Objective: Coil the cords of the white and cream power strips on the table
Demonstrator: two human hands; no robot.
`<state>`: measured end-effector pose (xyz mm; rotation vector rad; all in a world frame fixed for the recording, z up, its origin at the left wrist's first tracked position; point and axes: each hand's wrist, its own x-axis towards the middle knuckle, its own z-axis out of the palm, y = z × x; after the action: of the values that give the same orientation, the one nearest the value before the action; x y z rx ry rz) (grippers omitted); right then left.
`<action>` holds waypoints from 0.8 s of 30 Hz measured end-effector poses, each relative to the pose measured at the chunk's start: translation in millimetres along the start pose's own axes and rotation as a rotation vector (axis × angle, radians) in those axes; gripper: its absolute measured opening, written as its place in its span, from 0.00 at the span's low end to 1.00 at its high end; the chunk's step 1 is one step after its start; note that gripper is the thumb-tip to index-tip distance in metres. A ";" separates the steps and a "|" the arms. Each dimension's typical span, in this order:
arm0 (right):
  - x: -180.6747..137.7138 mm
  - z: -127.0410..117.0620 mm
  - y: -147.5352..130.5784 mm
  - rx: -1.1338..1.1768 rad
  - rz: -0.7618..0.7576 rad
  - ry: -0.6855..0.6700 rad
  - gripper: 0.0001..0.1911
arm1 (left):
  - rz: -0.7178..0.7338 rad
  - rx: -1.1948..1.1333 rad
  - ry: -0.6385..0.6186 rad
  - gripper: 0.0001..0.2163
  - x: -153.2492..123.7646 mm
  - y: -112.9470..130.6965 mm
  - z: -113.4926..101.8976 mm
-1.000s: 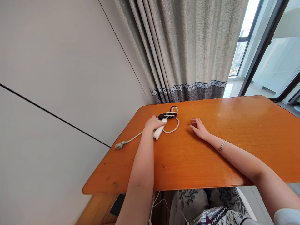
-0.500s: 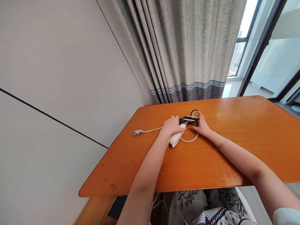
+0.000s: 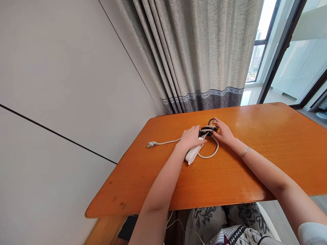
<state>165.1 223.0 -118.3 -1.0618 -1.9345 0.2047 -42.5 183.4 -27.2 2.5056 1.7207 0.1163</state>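
Strip (image 3: 193, 154) and cords (image 3: 208, 130), left of the desk's (image 3: 255, 170) middle.
The left hand (image 3: 190, 137) curls over the strip, thumb across its top, likely steadying it; the right hand (image 3: 223, 132), half-curled, touches the cords' right side, perhaps gathering loops, its grip unclear. The plug (image 3: 152, 144) lies left, apparently just trailing.

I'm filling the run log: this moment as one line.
left hand: holding white power strip | right hand: at cord bundle | white plug: on wooden table
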 end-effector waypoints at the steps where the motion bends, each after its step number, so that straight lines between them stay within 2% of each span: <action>1: 0.5 -0.8 -2.7 0.013 -0.017 0.019 0.22 | 0.020 -0.029 0.044 0.32 1.1 1.1 1.2; 6: 0.8 -4.1 -12.6 0.024 -0.097 0.041 0.22 | 0.126 -0.153 0.205 0.32 6.4 5.1 6.8; 13: -1.4 -0.3 -19.2 -0.038 -0.254 0.020 0.25 | 0.246 -0.280 0.207 0.27 7.8 2.8 9.7; 20: -2.3 -2.7 -26.9 0.093 -0.204 0.026 0.17 | 0.241 -0.608 0.163 0.21 16.3 -8.2 19.8; 24: -1.1 -5.1 -29.8 0.210 -0.064 0.062 0.14 | 0.241 -0.772 0.135 0.14 17.9 -8.2 23.6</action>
<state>151.5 202.4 -100.8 -0.8578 -1.8430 0.3274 -40.9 202.1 -51.6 2.1085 1.0833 0.8099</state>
